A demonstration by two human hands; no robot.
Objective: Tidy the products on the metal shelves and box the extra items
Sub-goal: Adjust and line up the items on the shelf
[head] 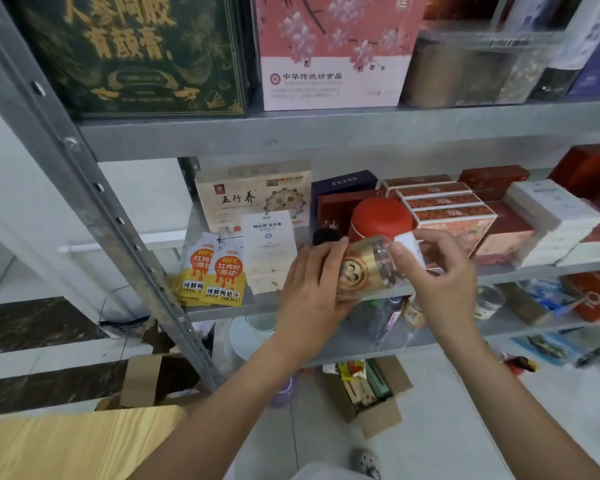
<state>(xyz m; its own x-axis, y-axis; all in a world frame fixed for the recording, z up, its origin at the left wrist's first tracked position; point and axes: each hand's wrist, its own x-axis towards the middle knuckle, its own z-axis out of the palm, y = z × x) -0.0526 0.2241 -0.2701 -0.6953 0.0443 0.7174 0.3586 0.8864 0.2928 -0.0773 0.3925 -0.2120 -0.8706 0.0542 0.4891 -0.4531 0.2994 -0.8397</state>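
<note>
A clear jar with a gold lid [364,268] lies tilted on its side in front of the middle metal shelf [257,303], lid toward me. My left hand [312,289] grips its lid end from the left. My right hand [440,271] holds the jar's far end and pinches a small white label or card [409,249] against it. Just behind the jar stands a red round tin [381,216]. An open cardboard box [371,393] with several packets inside sits on the floor below.
Orange-yellow pouches [212,275] and a white box [269,249] stand at the shelf's left; stacked red and white boxes [465,209] fill its right. A green box [136,53] and a pink one [333,50] stand on the shelf above. Lower shelf holds small jars [489,301]. Another carton [146,379] lies by the upright.
</note>
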